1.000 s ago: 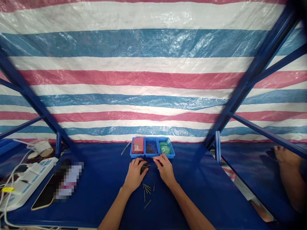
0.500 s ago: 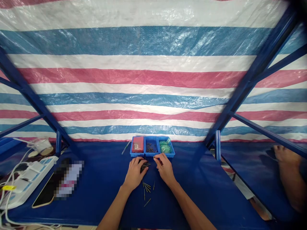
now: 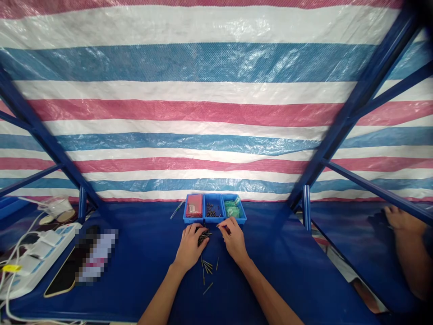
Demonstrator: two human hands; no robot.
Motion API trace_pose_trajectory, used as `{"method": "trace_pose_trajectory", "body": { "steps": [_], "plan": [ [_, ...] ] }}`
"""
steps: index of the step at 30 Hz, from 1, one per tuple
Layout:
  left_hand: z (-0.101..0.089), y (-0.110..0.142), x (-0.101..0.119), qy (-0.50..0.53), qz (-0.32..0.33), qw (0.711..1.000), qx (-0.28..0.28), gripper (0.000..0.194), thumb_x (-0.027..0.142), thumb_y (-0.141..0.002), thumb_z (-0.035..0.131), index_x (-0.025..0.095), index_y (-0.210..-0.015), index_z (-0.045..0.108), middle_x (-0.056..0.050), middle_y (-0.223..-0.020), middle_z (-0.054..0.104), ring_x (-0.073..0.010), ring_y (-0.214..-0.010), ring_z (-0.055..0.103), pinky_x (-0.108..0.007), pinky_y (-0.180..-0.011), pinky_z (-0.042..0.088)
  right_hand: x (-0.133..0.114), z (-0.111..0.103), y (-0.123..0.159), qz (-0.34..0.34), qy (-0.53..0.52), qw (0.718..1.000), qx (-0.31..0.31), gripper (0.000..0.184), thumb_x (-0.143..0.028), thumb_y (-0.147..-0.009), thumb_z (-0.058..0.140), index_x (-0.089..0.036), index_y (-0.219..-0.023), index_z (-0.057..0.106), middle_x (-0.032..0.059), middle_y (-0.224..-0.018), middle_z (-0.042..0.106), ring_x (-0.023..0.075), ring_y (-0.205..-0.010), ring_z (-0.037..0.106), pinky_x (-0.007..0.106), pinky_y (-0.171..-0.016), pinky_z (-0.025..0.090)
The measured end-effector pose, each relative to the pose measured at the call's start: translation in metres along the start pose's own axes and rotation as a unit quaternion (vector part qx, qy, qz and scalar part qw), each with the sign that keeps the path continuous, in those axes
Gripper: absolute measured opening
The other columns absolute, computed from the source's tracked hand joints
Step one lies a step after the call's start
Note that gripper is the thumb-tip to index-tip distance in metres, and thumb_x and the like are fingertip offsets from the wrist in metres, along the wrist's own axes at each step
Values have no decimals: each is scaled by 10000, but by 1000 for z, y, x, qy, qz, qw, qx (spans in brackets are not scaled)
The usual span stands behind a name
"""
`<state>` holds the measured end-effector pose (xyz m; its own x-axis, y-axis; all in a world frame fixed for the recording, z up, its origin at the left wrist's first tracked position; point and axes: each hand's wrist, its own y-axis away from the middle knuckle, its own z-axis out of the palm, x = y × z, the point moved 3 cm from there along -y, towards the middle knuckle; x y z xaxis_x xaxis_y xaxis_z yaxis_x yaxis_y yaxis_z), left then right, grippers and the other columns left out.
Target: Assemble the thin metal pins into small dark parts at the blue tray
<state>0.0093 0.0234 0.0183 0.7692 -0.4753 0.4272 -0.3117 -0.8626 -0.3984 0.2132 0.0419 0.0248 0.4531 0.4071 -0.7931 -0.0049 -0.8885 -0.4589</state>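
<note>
My left hand (image 3: 190, 246) rests on the blue table, its fingers curled round a bundle of thin dark pins (image 3: 204, 235). To its right, my right hand (image 3: 233, 239) pinches one small pin at its fingertips, just in front of a blue three-part tray (image 3: 242, 220). The tray holds red pieces (image 3: 194, 206) on the left, dark pins (image 3: 211, 209) in the middle and green pieces (image 3: 232, 208) on the right. Several loose pins (image 3: 207, 267) lie on the table between my wrists.
A white power strip (image 3: 32, 262) with cables and a phone (image 3: 67, 269) lie at the left. A clear plastic cup (image 3: 58, 207) stands behind them. Blue rack posts (image 3: 306, 205) frame the table, a striped tarp hangs behind, and another person's hand (image 3: 401, 218) shows at the far right.
Almost nothing has moved. My right hand has shifted very slightly while keeping its pinch; the left hand stays on the pin bundle.
</note>
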Motion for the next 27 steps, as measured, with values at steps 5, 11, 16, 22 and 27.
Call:
{"method": "trace_pose_trajectory", "body": {
  "steps": [5, 11, 16, 22, 27],
  "plan": [
    [1, 0, -1, 5, -1, 1000, -4, 261, 342, -1061, 601, 320, -1313, 663, -50, -1296, 621, -283, -1231, 565, -466, -1036, 478, 2, 4, 0, 27, -70, 997, -29, 282, -460, -1061, 535, -251, -993, 712, 53, -980, 683, 175, -628, 652, 269, -492, 536],
    [1, 0, -1, 6, 0, 1000, -4, 259, 335, -1062, 599, 314, -1312, 660, -54, -1298, 621, -284, -1230, 566, -468, -1032, 477, 7, 8, 0, 39, -99, 993, -47, 426, -555, -1081, 474, -232, -1107, 750, 59, -940, 718, 164, -587, 640, 269, -510, 546],
    [1, 0, -1, 5, -1, 1000, -3, 256, 335, -1065, 591, 311, -1311, 662, -55, -1298, 617, -288, -1229, 563, -474, -1031, 479, 13, 12, 2, 100, -106, 988, -55, 438, -611, -1039, 546, -224, -878, 675, -16, -655, 625, 148, -509, 570, 241, -486, 460],
    [2, -1, -1, 3, 3, 1000, 6, 250, 328, -1056, 604, 310, -1296, 674, -51, -1280, 621, -284, -1212, 572, -457, -1016, 493, 15, 13, -3, 132, -161, 976, -65, 462, -634, -1025, 548, -224, -819, 603, -39, -628, 576, 126, -470, 503, 240, -473, 393],
    [1, 0, 0, 1, -1, 1000, -1, 253, 331, -1058, 606, 317, -1301, 673, -47, -1292, 620, -282, -1217, 570, -453, -1013, 487, 25, 15, -5, 165, -194, 965, -68, 493, -665, -989, 576, -222, -774, 589, -52, -581, 528, 111, -432, 446, 224, -407, 336]
  ]
}}
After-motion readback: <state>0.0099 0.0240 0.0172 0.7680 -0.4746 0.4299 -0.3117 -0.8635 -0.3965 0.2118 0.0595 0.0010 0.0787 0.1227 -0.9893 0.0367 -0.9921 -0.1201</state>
